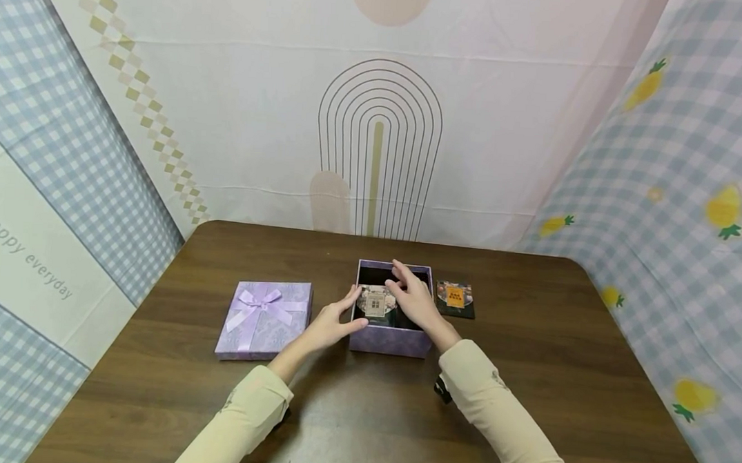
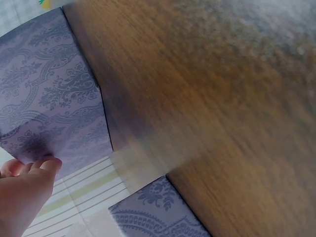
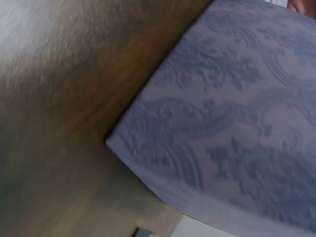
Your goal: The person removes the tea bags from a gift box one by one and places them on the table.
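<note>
Open lilac gift box (image 1: 389,339) mid-table (image 1: 525,404). Left hand (image 1: 332,323) against its left wall, fingers straight. Right hand (image 1: 413,299) inside over a jar (image 1: 377,304), fingers relaxed; grip unclear. Bowed lid (image 1: 264,319) just left.

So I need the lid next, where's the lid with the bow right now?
In the head view the lid with the bow lies flat on the table, left of the open purple box, just beyond the left hand.

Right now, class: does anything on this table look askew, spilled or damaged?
Nothing stands out. The lid lies flat beside the open box, a small card lies flat on the table, and nothing is spilled or torn.
</note>
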Demonstrator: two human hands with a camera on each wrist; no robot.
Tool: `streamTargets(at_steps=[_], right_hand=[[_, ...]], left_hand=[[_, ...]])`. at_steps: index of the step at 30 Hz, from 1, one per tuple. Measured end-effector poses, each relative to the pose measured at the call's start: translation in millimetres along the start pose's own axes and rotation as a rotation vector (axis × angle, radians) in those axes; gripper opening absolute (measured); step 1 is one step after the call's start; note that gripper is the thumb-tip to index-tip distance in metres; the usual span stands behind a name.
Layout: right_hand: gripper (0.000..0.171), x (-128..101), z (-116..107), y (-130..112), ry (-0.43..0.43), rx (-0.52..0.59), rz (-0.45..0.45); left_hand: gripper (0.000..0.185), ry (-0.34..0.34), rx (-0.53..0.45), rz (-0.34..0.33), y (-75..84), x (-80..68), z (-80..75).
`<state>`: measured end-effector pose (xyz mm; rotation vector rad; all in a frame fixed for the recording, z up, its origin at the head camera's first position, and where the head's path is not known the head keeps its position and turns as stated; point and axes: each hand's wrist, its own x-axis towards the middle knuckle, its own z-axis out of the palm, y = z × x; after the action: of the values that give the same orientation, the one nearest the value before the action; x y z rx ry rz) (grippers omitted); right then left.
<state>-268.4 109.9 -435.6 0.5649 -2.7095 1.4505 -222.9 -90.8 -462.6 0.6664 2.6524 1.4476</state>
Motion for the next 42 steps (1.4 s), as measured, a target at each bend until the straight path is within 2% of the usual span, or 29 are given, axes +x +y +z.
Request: streamTargets(at_steps=[5, 10, 17, 21, 27, 34, 42], right_hand=[[0.048, 2.3, 8.3, 4.0, -0.013, -0.052, 0.038], [0.048, 4.3, 10.2, 7.5, -0.037, -0.094, 0.119], [0.052, 5.3, 10.3, 7.9, -0.132, -0.216, 0.237], [0.054, 4.9, 11.7, 8.0, -0.189, -0.244, 0.289], [0.051, 6.2, 12.7, 10.1, -0.236, -0.26, 0.265], [0.049, 5.8, 13.8, 10.8, -0.246, -0.264, 0.239], [0.051, 6.0, 13.2, 10.3, -0.262, -0.217, 0.225]], left_hand=[[0.066, -0.009, -0.005, 0.001, -0.9, -0.4, 1.3], [0.066, -0.002, -0.013, -0.002, -1.3, -0.5, 1.9], [0.066, 0.006, 0.001, 0.001, -1.1, 0.0, 1.9], [0.066, 0.003, 0.003, -0.004, -1.3, 0.0, 1.8], [0.066, 0.005, 0.007, -0.006, -1.3, 0.0, 1.2], [0.066, 0.006, 0.01, -0.01, -1.3, 0.0, 1.2], [0.066, 0.006, 0.006, -0.007, -0.6, 0.2, 0.7]])
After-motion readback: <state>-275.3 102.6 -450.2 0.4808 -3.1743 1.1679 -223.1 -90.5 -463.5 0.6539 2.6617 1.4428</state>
